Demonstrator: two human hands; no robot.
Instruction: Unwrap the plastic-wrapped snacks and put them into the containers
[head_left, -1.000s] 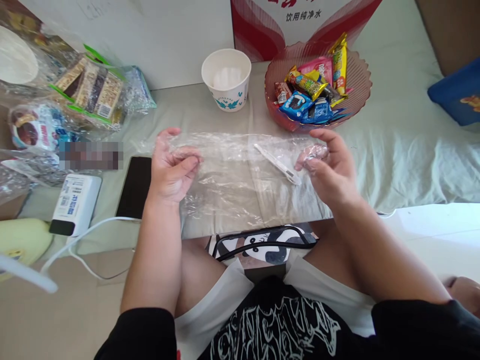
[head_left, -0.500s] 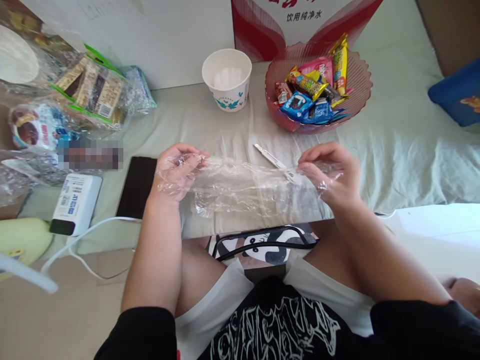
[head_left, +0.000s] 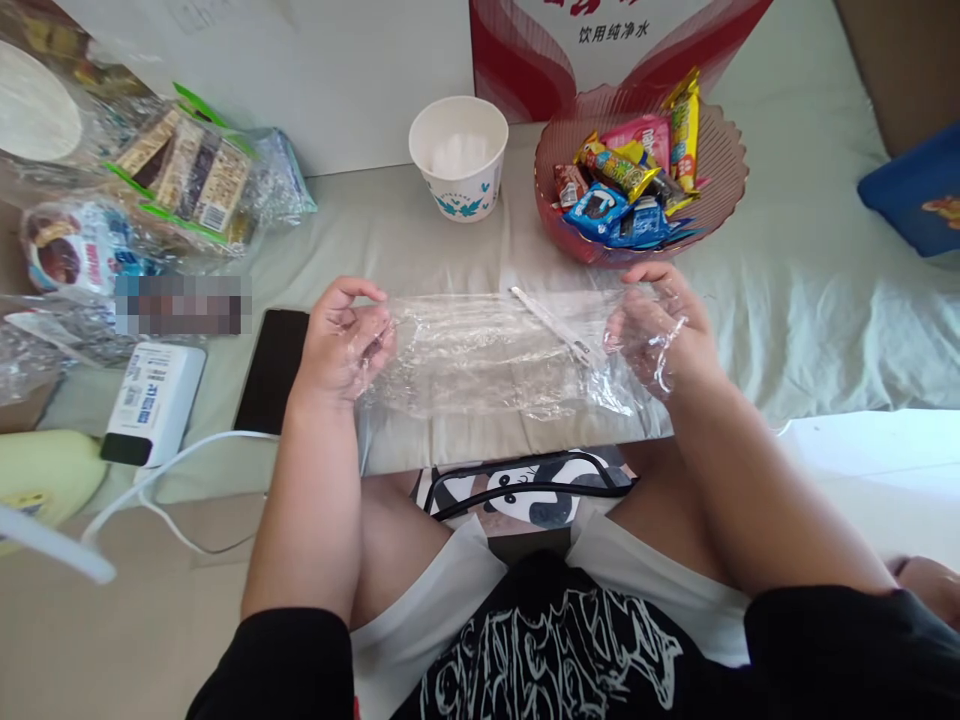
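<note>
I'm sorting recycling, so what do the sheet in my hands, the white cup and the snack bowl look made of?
The sheet looks like thin clear plastic film: see-through, crinkled, glinting. The cup seems paper: matte white, blue print. The bowl looks like translucent pink plastic or glass, ribbed and glossy.

The plastic sheet (head_left: pixel 487 355) lay between both hands; behind it stood a paper cup (head_left: pixel 458 155), the snack bowl (head_left: pixel 720 170) to its right.
</note>
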